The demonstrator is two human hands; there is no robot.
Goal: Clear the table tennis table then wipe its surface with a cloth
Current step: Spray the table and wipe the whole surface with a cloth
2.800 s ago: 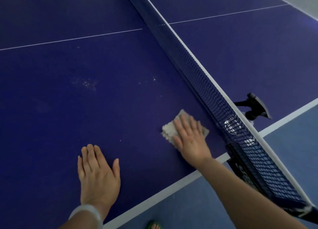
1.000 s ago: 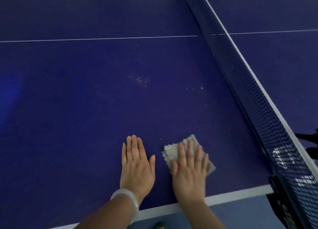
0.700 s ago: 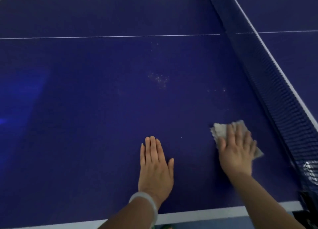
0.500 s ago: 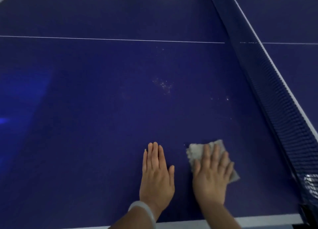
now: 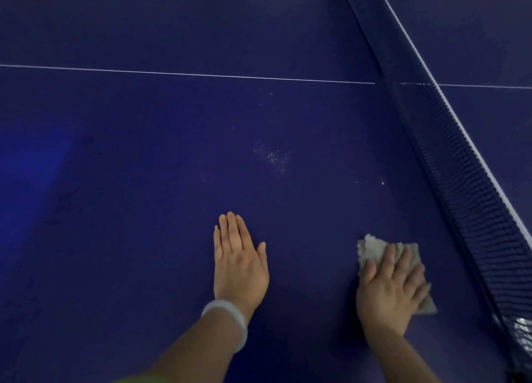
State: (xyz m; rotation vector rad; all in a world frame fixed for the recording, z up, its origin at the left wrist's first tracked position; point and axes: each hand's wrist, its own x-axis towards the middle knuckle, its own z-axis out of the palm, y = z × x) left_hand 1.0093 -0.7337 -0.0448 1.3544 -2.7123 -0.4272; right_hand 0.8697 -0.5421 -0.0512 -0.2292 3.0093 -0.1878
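The table tennis table (image 5: 144,210) presents a dark blue playing surface with a thin white centre line (image 5: 187,74) running across the upper part of the view. The net (image 5: 449,158) crosses the right side diagonally, its white top band visible along its length. The right hand (image 5: 388,290) lies flat, palm down, with fingers straight and slightly spread, pressing a pale grey cloth (image 5: 374,247) against the surface near the net; nothing is curled or pinched, so the hand bears on the cloth rather than clasping it. The cloth is folded, with its corners showing beyond the fingertips and past the little-finger side of the hand, and it stays short of the net base. The left hand (image 5: 239,264) rests flat on the bare surface well to the left of the cloth, fingers straight and close together, thumb out to the side, holding nothing. A pale bangle (image 5: 230,319) sits at the left wrist. A scatter of small white specks (image 5: 273,158) marks the surface beyond both hands, and a smaller group of specks (image 5: 374,182) lies nearer the net. Both groups are apart from the cloth.
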